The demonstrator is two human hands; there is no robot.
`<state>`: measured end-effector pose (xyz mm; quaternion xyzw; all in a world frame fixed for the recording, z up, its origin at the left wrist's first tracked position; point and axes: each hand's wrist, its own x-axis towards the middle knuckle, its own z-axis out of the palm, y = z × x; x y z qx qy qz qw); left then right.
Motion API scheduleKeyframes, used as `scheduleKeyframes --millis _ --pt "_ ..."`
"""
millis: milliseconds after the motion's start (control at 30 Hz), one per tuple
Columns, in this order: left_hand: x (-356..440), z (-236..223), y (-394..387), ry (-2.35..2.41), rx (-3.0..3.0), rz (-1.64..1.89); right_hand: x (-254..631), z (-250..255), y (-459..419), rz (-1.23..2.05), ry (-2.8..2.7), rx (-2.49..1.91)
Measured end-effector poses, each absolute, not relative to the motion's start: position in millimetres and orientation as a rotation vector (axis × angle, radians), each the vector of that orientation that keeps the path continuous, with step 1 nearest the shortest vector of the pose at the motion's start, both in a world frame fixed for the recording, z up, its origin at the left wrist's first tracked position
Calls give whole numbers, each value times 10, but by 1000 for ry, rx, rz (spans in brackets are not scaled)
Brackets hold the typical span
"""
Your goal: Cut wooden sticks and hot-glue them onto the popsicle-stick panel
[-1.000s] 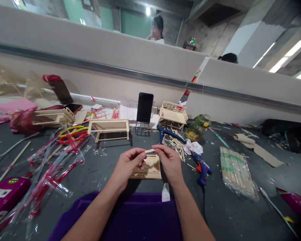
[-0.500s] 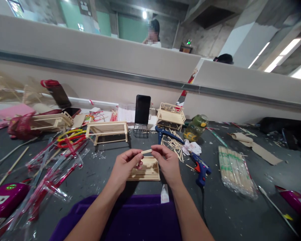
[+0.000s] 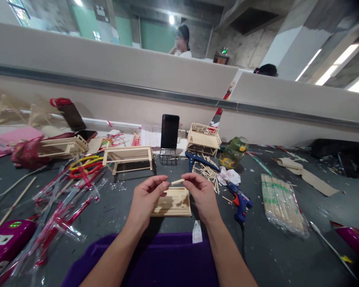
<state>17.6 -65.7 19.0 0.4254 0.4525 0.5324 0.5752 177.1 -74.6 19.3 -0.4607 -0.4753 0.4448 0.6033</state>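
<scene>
My right hand pinches a short piece of wooden stick between thumb and fingertips, and the stick points left. Facing it, my left hand has its thumb and index finger slightly apart, with a small gap between them and the stick's free end. Beneath both hands, a flat panel of wooden sticks lies on the dark table, its left part covered by my left hand. A purple cloth or bin-like item is close to me below my forearms.
A blue glue gun, blue cutter and stick scraps lie to the right, near a packet of sticks. Behind stand a phone on a wire stand, small stick-built furniture and a green bottle. Plastic wrappers lie left.
My left fingers have come off the short stick and moved slightly left. The stick now stays in my right hand alone. The panel has not visibly moved.
</scene>
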Motion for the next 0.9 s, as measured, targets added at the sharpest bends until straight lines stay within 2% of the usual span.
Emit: scheduleKeyframes --millis 200,467,900 --pt "115 186 -622 1086 898 1384 1815 152 -723 982 -1122 -1104" --pt "68 147 -571 1079 848 1442 1823 59 -681 350 -1759 -1458" --pt "75 131 -554 1044 737 1381 1649 -110 -533 100 -2046 -1608"
